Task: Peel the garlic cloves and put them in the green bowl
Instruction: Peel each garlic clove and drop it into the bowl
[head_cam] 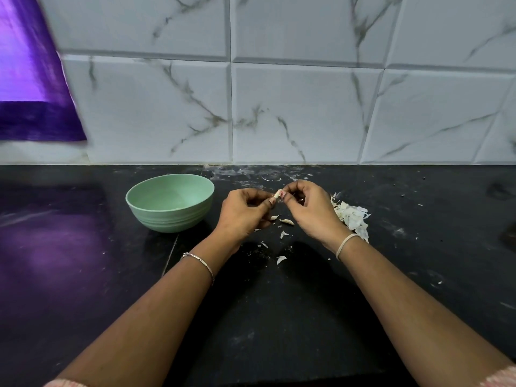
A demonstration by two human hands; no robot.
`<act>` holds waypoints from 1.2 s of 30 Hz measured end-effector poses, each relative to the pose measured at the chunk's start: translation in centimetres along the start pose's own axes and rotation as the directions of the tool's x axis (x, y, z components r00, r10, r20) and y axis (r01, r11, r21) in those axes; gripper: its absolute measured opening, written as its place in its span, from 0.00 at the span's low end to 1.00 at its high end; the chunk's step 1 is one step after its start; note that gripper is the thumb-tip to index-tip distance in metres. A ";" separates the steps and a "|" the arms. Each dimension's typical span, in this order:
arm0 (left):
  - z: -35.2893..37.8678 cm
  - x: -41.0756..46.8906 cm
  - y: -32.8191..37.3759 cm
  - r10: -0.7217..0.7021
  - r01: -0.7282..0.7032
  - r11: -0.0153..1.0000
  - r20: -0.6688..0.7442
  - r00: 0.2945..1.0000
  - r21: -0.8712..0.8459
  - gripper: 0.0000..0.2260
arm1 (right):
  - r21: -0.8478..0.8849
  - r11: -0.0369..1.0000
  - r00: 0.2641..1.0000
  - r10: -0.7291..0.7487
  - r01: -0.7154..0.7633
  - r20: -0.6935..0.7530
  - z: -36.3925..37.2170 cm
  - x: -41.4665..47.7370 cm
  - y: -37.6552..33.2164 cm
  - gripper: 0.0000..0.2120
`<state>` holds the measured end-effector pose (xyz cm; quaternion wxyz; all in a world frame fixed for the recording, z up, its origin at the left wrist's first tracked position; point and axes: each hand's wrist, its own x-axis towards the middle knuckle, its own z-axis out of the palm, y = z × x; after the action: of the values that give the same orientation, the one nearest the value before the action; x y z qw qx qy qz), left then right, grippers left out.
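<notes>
As left hand point(242, 214) and right hand point(310, 212) meet, both pinch one garlic clove point(277, 194).

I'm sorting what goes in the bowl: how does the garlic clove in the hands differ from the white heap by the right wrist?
The garlic clove is one small piece; the heap of skins is many thin flakes. The clove is held above the counter, pinched between the left hand and right hand; the heap lies on the counter, held by neither. Both are whitish and outside the green bowl.
</notes>
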<state>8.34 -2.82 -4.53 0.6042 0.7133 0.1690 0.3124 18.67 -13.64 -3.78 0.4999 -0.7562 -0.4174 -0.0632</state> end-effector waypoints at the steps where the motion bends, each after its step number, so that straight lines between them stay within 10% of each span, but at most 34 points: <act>1: 0.0 0.0 0.0 0.004 -0.004 1.000 0.000 1.000 0.003 0.01 | -0.029 0.999 1.000 -0.018 0.018 -0.004 0.0 0.1 0.1 0.03; 8: 0.1 -0.3 0.4 -0.040 0.047 0.992 0.059 0.997 -0.118 0.05 | -0.245 0.964 0.994 -0.110 0.100 -0.024 -1.1 0.3 0.6 0.03; 20: 0.6 -1.1 0.8 -0.129 0.168 0.967 0.200 0.971 -0.192 0.05 | -0.539 0.835 0.989 0.147 -0.111 0.024 -6.9 0.9 2.6 0.07; 25: 0.7 -1.3 0.8 -0.128 0.157 0.974 0.175 0.976 -0.165 0.05 | -0.352 0.935 0.992 0.086 -0.049 0.089 -6.3 1.1 2.6 0.07; 30: 0.7 -1.3 1.0 -0.140 0.164 0.976 0.158 0.977 -0.146 0.05 | 0.264 0.963 0.967 -0.007 -0.062 0.253 -5.1 0.4 0.3 0.09; 36: 0.6 -1.1 1.1 -0.167 0.188 0.969 0.134 0.977 -0.158 0.05 | 0.206 0.978 0.965 -0.092 0.040 0.248 -3.6 0.3 0.0 0.09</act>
<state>7.74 -4.15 -3.81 0.6975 0.6586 0.1683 0.2268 20.03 -16.38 -1.92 0.5126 -0.6899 -0.5076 0.0602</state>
